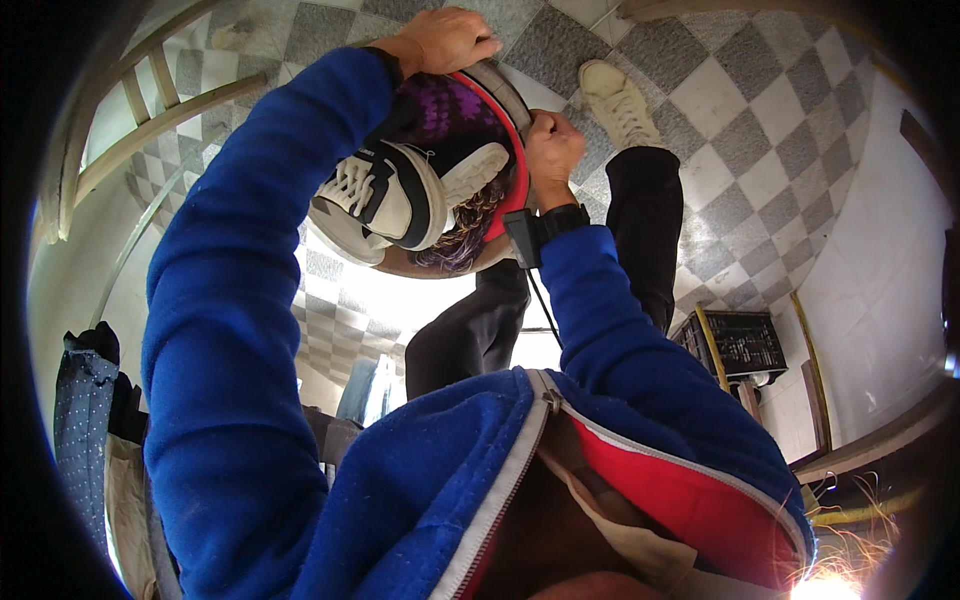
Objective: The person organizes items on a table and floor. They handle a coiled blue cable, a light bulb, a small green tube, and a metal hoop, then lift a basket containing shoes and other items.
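Observation:
A round container (501,94) with a pale rim and red inner edge is in front of me, partly hidden by my left sleeve. At its far side, my left hand (448,41) curls at the rim. My right hand (553,144), with a black device strapped at the wrist, grips the near right of the rim. Inside lies a black-and-white sneaker (390,191) with pale laces, and behind it a second shoe shows its pale sole (478,174). Dark cloth with a purple pattern (450,105) and a braided purple-brown piece (465,232) are under the shoes.
My cream lace-up shoe (619,101) stands on the grey-and-white checkered floor (716,101). Wooden rails (169,131) stand at the left, near hanging dotted fabric (86,427). A black plastic crate (739,341) sits at the right by the pale wall (892,285).

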The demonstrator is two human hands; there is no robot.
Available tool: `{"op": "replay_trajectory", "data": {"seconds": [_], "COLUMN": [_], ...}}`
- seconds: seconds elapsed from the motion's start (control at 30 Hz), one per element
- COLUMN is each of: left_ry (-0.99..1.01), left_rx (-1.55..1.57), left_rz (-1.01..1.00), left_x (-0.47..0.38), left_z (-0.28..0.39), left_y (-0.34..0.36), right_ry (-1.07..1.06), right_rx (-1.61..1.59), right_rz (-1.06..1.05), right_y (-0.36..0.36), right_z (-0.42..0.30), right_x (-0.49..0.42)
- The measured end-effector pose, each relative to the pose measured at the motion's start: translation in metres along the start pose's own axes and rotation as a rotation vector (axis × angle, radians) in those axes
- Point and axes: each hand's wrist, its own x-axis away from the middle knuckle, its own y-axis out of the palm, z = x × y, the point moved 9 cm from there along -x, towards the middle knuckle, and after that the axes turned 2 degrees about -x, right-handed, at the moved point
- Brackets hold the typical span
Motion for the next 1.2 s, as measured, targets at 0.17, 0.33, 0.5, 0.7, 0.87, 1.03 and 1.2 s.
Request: {"op": "replay_trajectory", "data": {"seconds": [0.17, 0.33, 0.5, 0.7, 0.87, 1.03, 1.2], "left_ry": [0.018, -0.072, -0.056, 0.251, -0.129, -0.079, 0.212], "left_rx": [0.461, 1.229, 2.027, 2.412, 2.594, 1.690, 1.363], "left_rz": [0.141, 0.180, 0.301, 0.364, 0.097, 0.312, 0.713], "left_x": [0.011, 0.080, 0.136, 0.176, 0.217, 0.271, 0.348], "left_z": [-0.013, -0.019, 0.030, 0.143, 0.199, 0.184, 0.212], "left_y": [-0.029, -0.064, -0.071, -0.082, -0.095, -0.179, -0.305], "right_ry": [-0.206, 0.208, -0.244, -1.135, -1.152, -0.972, -0.868], "right_rx": [0.095, -0.635, -0.654, -0.182, 0.066, 0.283, 0.283], "right_rz": [-0.114, -0.451, -0.464, -0.519, -0.462, -0.428, -0.409], "right_y": [-0.005, -0.026, -0.054, -0.086, -0.118, -0.167, -0.257], "right_z": [-0.032, -0.061, -0.195, -0.311, -0.304, -0.280, -0.275], "right_x": [-0.013, -0.020, 0.028, 0.132, 0.115, 0.105, 0.155]}}
